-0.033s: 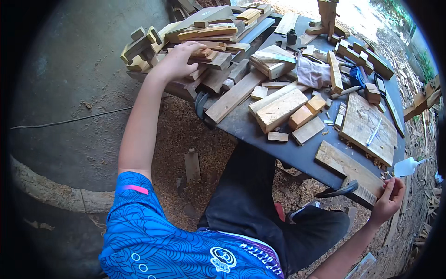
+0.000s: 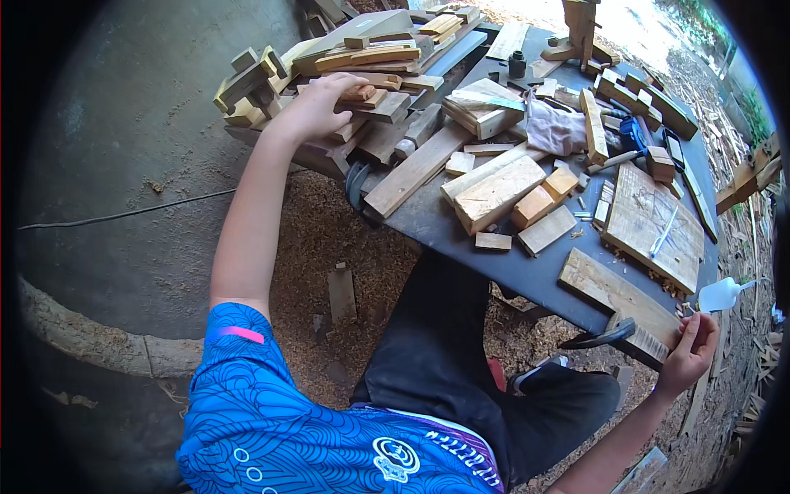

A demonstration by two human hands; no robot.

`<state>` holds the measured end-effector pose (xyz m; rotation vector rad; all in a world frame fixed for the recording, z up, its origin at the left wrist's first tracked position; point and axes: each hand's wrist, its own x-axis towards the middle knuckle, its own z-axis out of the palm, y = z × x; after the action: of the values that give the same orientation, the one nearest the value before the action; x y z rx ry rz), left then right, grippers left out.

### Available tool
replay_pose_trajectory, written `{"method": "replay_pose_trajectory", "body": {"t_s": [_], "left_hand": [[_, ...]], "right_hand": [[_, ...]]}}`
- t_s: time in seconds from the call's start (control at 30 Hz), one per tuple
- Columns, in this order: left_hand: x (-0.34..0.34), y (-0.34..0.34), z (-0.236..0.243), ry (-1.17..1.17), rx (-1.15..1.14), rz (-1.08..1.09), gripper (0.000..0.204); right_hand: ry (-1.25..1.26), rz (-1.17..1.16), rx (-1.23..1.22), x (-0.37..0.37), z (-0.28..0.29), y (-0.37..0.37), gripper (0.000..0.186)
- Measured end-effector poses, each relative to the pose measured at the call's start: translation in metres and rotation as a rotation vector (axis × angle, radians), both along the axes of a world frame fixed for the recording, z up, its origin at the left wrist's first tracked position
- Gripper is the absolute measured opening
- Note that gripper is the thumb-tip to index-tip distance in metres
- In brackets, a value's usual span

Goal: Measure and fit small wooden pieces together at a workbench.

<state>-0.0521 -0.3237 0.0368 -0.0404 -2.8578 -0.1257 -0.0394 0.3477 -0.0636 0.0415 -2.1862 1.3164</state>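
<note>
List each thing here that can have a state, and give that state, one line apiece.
Left hand: open, on stacked wood
Stacked wood: loosely piled
Right hand: loosely curled, at the plank's end
Plank: lying flat
Clamp: at the plank's side, tightness unclear
Pen: lying on a board
Cloth: crumpled
Black bottle: upright

No clear change in left grip [image 2: 315, 111] or right grip [image 2: 688, 352]

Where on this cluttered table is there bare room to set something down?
The dark tabletop looks bare between the board by the right hand and the small pale block, and between the long plank and the big pale block. It's crowded around the left hand, with stacked wood pieces, and around the cloth.
</note>
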Motion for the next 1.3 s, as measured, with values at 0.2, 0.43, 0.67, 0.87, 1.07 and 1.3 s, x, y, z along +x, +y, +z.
{"method": "replay_pose_trajectory", "body": {"t_s": [0.2,0.43,0.67,0.87,1.07,1.3], "left_hand": [[-0.008,0.003,0.011,-0.060,-0.031,-0.018,0.053],[0.013,0.030,0.037,0.471,0.402,-0.175,0.039],[0.032,0.047,0.064,0.532,1.198,-0.431,0.043],[0.026,0.057,0.055,0.461,1.336,-0.486,0.040],[0.008,0.052,0.044,0.644,1.347,-0.129,0.049],[-0.005,-0.042,0.007,0.696,1.663,0.174,0.035]], "right_hand": [[-0.010,-0.019,0.034,0.001,0.000,-0.003,0.013],[-0.009,-0.016,0.062,0.002,0.001,-0.002,0.013],[0.011,-0.042,0.037,0.002,-0.003,-0.004,0.012],[-0.013,-0.013,0.036,0.003,0.000,-0.009,0.010],[0.019,-0.019,0.057,0.003,-0.003,-0.008,0.012],[0.008,-0.031,0.105,0.003,0.001,-0.012,0.012]]}}
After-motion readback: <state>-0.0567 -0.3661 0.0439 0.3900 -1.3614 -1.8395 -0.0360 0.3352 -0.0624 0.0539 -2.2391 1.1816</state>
